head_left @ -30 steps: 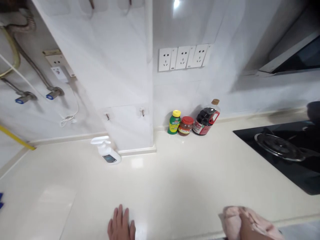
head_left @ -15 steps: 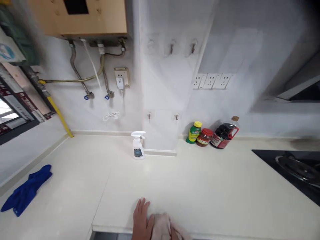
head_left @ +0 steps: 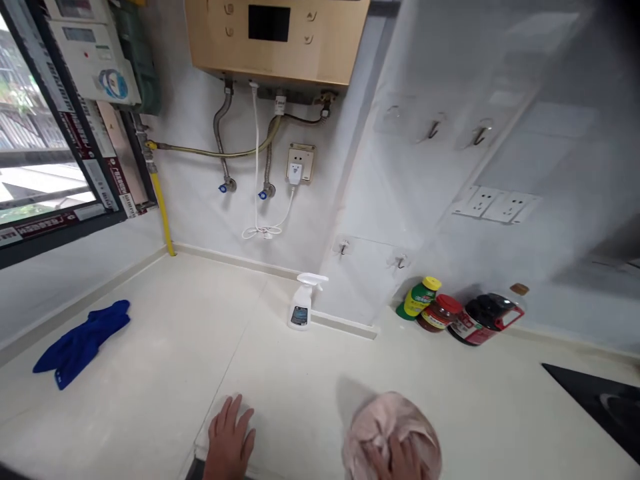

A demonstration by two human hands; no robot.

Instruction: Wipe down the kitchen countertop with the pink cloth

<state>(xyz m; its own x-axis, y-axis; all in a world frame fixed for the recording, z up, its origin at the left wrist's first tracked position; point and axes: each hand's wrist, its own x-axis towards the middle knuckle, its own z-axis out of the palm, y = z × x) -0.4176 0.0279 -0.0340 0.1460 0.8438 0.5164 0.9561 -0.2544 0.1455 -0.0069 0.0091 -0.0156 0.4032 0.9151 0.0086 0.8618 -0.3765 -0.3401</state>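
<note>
My left hand (head_left: 230, 433) lies flat on the white countertop (head_left: 190, 347) near its front edge, fingers spread, holding nothing. To its right, my right hand (head_left: 400, 460) presses into a bunched pale pink cloth (head_left: 387, 423) on the counter, fingers sunk in its folds. Farther back, a white spray bottle (head_left: 300, 310) stands upright by the base of the wall pillar, apart from both hands. A dark blue rubber glove or cloth (head_left: 83, 343) lies crumpled on the left part of the counter.
By the back wall stand a green bottle with yellow cap (head_left: 419, 299), a red-lidded jar (head_left: 440, 313) and a dark sauce jug (head_left: 483, 319). A black stove (head_left: 600, 407) is at right. Above hangs a gold water heater (head_left: 275, 40) with hoses. A window (head_left: 45, 127) is at left.
The view has swung left and tilted. My right hand and the pink cloth have come apart from my left hand, to the right and farther onto the counter. The left hand stays open on the counter.
</note>
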